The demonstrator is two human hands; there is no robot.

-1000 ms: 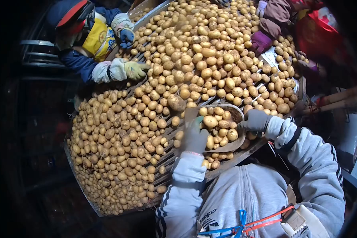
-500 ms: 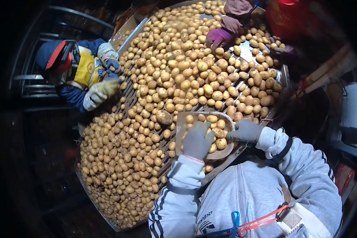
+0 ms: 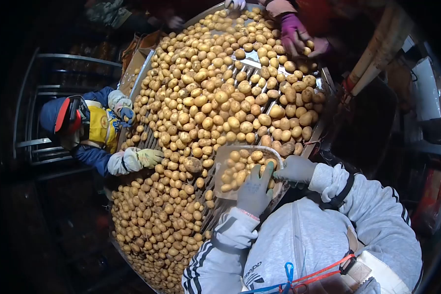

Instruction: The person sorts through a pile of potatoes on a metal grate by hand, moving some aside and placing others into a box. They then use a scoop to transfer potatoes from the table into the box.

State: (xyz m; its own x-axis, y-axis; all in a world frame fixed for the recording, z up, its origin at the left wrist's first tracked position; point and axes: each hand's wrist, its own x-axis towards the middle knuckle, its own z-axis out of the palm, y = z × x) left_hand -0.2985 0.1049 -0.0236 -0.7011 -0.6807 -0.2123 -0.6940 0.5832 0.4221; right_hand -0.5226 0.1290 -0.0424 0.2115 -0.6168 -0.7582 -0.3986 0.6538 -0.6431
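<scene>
A pale, shallow scoop (image 3: 221,191) with a rounded rim at its right end lies on the slatted sorting table, low in the pile. Several potatoes (image 3: 237,168) rest inside it. My right hand (image 3: 297,170), in a grey glove, is closed around the scoop's right end. At the near side of the scoop, my gloved left hand (image 3: 255,190) reaches over the edge with fingers stretched out against the potatoes. It appears to grip none of them. Loose potatoes (image 3: 157,223) cover the table to the left and beyond.
Across on the left, a person in a yellow vest (image 3: 98,125) has one gloved hand (image 3: 151,157) on the pile. At the far right, purple-gloved hands (image 3: 293,34) handle potatoes. A wooden pole (image 3: 377,49) slants beyond the table's right edge. Bare slats (image 3: 208,191) show beside the scoop.
My left hand has drawn back to the scoop's near edge, fingers straighter. More potatoes show inside the scoop. The left co-worker's hand has reached onto the pile; my view has shifted slightly.
</scene>
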